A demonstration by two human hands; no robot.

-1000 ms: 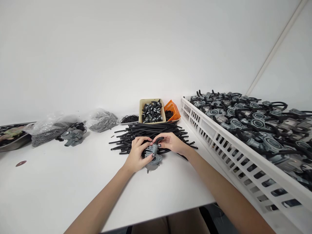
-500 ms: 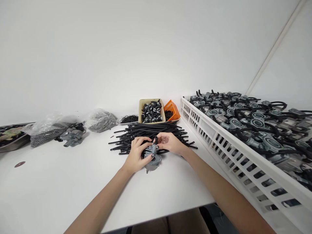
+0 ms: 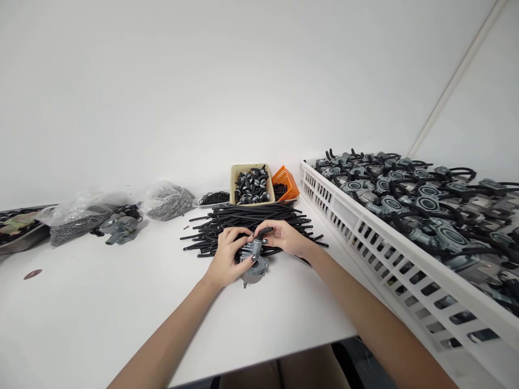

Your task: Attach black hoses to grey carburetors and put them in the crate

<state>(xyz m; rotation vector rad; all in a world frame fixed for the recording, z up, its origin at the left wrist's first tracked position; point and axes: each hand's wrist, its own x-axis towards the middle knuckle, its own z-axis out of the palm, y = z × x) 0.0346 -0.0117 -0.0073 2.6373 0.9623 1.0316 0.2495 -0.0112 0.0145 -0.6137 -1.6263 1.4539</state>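
Elbow [image 3: 265,231]: swung back rightward; angle apparently unsettled
Left hand [image 3: 227,257]: clamped on carburetor [image 3: 254,274]
Right hand [image 3: 287,238]: pinching elbow

The left hand [image 3: 225,260] holds a carburetor [image 3: 253,275]; the right hand [image 3: 286,238] pinches its black tube [image 3: 265,232].

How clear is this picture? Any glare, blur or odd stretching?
Head view: bright, soft light, wall pale; head view: small glints on the plastic bag; head view: white crate looms large toward the right edge, probably wide-angle stretch; head view: left hand, right hand and grey metal part fairly sharp, finest details too small to read.
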